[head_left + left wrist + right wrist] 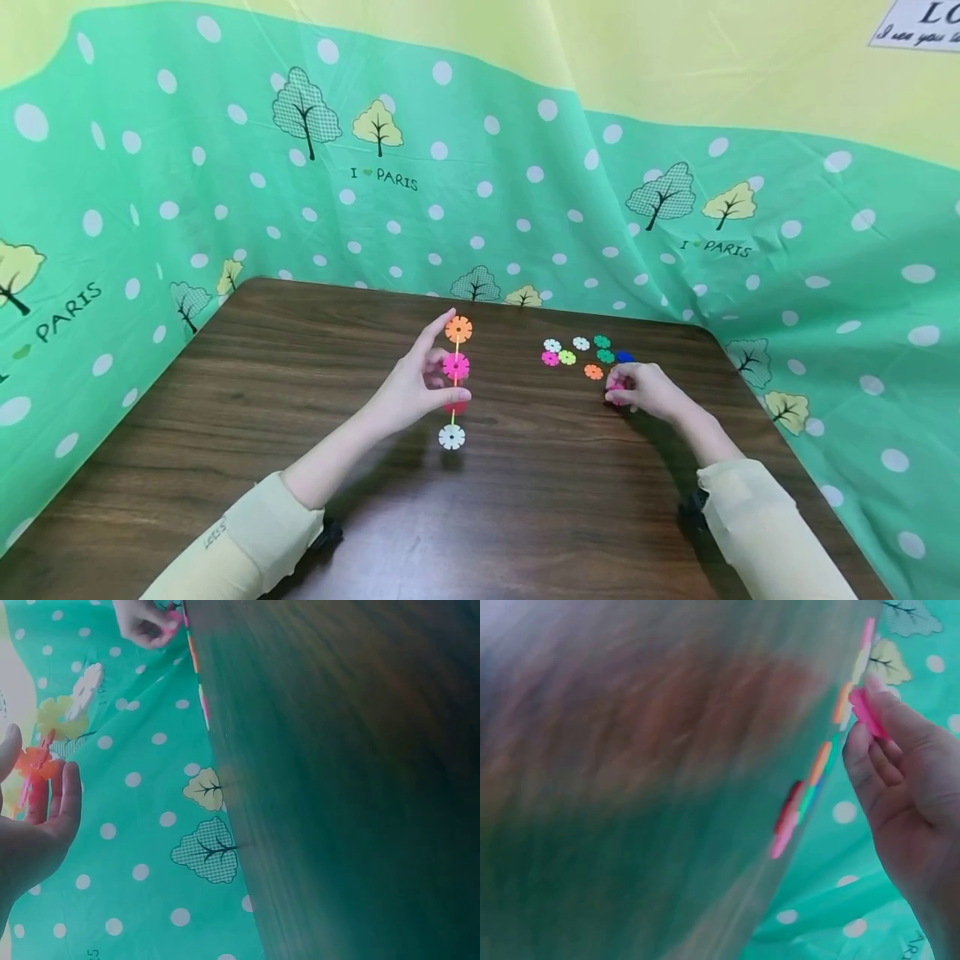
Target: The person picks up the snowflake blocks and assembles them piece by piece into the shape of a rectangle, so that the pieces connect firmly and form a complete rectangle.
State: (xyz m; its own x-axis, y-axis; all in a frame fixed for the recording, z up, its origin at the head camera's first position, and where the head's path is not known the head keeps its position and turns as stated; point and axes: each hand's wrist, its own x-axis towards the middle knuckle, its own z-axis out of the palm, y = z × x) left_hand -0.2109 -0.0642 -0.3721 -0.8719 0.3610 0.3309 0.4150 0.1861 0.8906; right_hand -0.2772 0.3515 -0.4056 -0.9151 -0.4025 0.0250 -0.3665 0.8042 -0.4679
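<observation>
My left hand (pixel 405 393) holds up a chain of notched plastic snowflake discs above the table. From top to bottom the chain shows an orange disc (pixel 459 329), a pink disc (pixel 455 366), a red disc partly behind the thumb, and a white disc (pixel 452 437). Yellow discs seen edge-on link them. The thumb lies at the red disc, and the index finger reaches up beside the orange one. Over the loose discs at the right, my right hand (pixel 654 390) pinches a single pink snowflake disc (pixel 868 714) between thumb and fingertips.
Several loose discs lie on the dark wooden table (pixel 510 517), among them a white disc (pixel 581 343), a green disc (pixel 602 342), an orange disc (pixel 593 372) and a blue disc (pixel 624 357). A green dotted cloth (pixel 487 225) hangs behind the table's far edge.
</observation>
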